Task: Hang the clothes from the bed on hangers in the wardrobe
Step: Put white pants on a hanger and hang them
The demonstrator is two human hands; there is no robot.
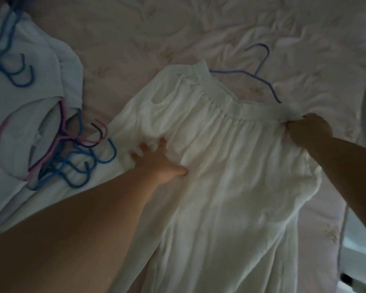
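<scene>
Item 1: white gathered garment (230, 161), with an elastic waistband at its far end. It lies spread flat across the middle of the bed (178, 34), its length running toward the near edge of view. The fabric is creased and bunched on the left side.

Item 2: blue hanger (260, 75), lying on the bed at the far end of the garment. Its hook points far, and part of its frame is hidden under the waistband.

Item 3: left hand (156, 159), fingers spread and straight, pressing flat on the garment's left side just below the waistband. It grasps nothing.

Item 4: right hand (306, 130), at the waistband's right end, fingers curled and pinching the fabric edge there.

Item 5: heap of hangers (76, 157), blue, pink and one dark, tangled together on the bed to the left of the garment, near the left hand but apart from it.

Item 6: second group of blue hangers (11, 60), at far left, resting on a pale garment (36, 98) with a pink curved marking.

Item 7: bed cover, pale pink, quilted and wrinkled, under all items. Its right edge shows at the right of view.

Lighting is dim; fine detail of the fabric is unclear.
</scene>
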